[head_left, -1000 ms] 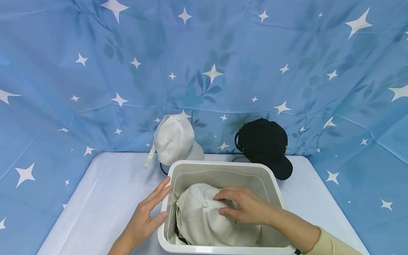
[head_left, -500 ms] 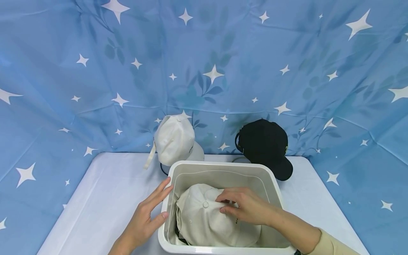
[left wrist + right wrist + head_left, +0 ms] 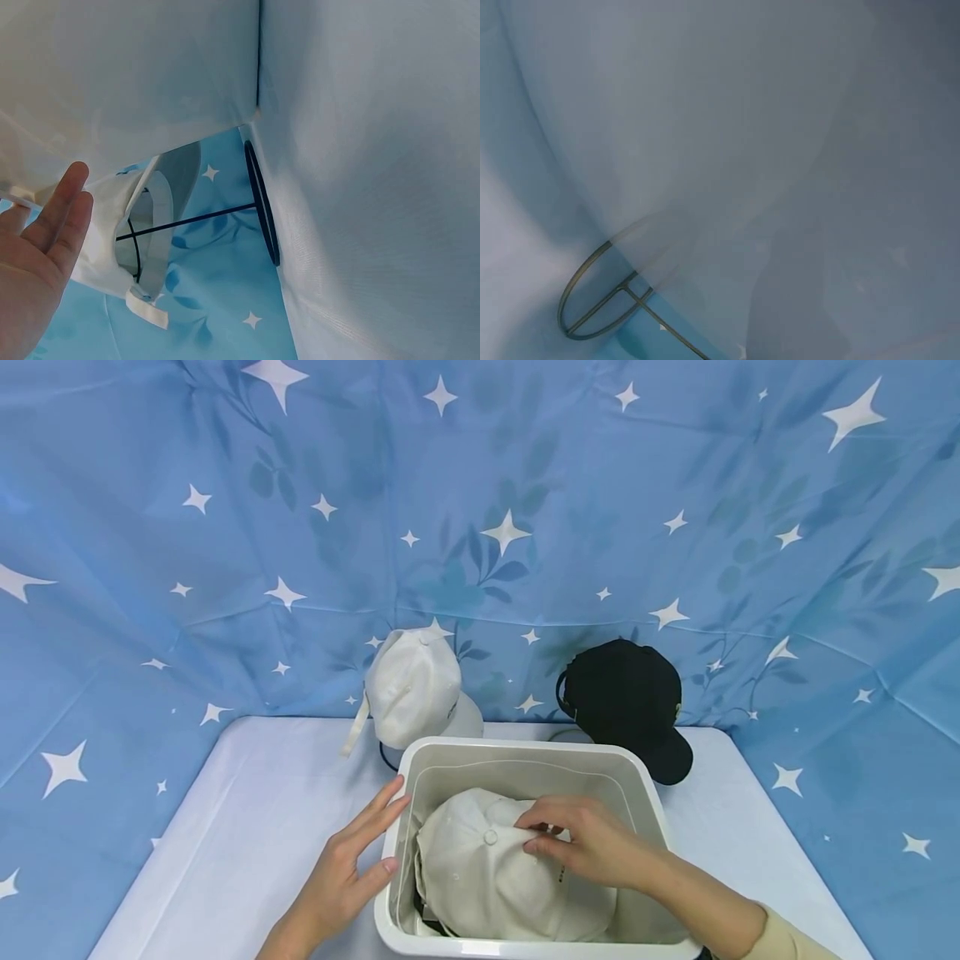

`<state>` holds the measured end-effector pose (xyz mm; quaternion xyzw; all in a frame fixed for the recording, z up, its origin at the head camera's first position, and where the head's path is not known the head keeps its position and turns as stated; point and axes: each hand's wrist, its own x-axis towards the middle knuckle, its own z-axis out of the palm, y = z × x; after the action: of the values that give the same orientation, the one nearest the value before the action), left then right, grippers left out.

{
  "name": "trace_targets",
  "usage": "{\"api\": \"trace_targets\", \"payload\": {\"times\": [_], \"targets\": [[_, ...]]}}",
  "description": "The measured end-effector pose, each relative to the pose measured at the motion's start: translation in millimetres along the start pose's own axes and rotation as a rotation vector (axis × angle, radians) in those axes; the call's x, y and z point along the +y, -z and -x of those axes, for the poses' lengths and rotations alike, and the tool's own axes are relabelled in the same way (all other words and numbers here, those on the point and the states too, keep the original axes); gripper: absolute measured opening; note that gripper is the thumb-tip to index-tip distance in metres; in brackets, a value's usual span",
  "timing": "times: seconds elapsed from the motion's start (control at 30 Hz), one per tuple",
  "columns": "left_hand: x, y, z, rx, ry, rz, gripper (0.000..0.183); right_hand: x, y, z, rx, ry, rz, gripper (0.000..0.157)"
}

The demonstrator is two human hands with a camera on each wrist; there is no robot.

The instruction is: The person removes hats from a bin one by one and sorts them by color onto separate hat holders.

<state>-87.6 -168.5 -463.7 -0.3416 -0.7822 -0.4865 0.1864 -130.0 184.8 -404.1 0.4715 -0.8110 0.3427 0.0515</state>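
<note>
An off-white baseball cap (image 3: 480,877) lies crown up in a pale grey plastic bin (image 3: 517,750). My right hand (image 3: 588,843) reaches over the bin's right side and pinches the crown's cloth near the top button, thumb below the fingers. Part of the cap's small dark lettering shows beneath that hand. Something black and more pale cloth peek out under the cap's left edge. At the bin's left rim rests my left hand (image 3: 341,864), fingers straight and spread. In the left wrist view, the left fingers (image 3: 56,214) lie against the bin's outer wall.
Behind the bin, a white cap (image 3: 416,689) hangs on a wire stand (image 3: 262,202) at left. A black cap (image 3: 622,697) stands at right, its wire base (image 3: 592,289) seen in the right wrist view. A starry blue curtain (image 3: 480,485) encloses the white table (image 3: 247,827).
My right fingers have closed together on the crown's cloth. The off-white cap has shifted slightly right and up. My left hand has stayed at the rim.
</note>
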Motion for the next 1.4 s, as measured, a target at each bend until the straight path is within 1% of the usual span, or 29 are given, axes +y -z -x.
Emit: {"api": "trace_targets", "payload": {"times": [0.13,0.23,0.37,0.47,0.7,0.97,1.1,1.23,1.33,1.4], "targets": [[0.7,0.4,0.8,-0.003,0.015,0.008,0.064,-0.8,1.4,-0.4,0.024,-0.024,-0.063,0.026],[0.4,0.6,0.7,-0.002,0.01,0.001,0.065,-2.1,3.1,-1.0,0.03,-0.056,-0.106,0.024],[0.1,1.2,0.7,-0.003,0.015,0.0,0.065,-3.1,5.2,-2.1,0.03,-0.078,-0.119,0.023],[0.1,0.8,0.3,-0.005,0.016,0.009,0.064,-3.6,7.9,-2.0,0.037,-0.078,-0.126,0.024],[-1.8,-0.1,-0.3,0.007,-0.013,-0.005,0.065,-4.8,14.3,-1.8,0.054,-0.022,-0.111,0.029],[-2.2,0.7,-0.9,0.006,-0.002,-0.004,0.064,-7.0,21.2,-3.1,0.067,0.07,-0.099,0.039],[-1.6,0.6,-1.8,0.007,-0.004,0.0,0.065,-11.0,28.7,-4.8,0.068,0.071,-0.084,0.04],[-1.1,0.5,-2.4,0.008,-0.008,0.001,0.066,-17.7,38.4,-6.8,0.056,0.039,-0.068,0.04],[-0.8,0.5,-2.3,0.009,-0.008,0.0,0.066,-21.4,44.6,-9.0,0.058,0.041,-0.05,0.04],[-0.7,0.3,-2.2,0.01,-0.008,-0.001,0.066,-22.6,48.3,-10.6,0.064,0.06,-0.039,0.042]]}}
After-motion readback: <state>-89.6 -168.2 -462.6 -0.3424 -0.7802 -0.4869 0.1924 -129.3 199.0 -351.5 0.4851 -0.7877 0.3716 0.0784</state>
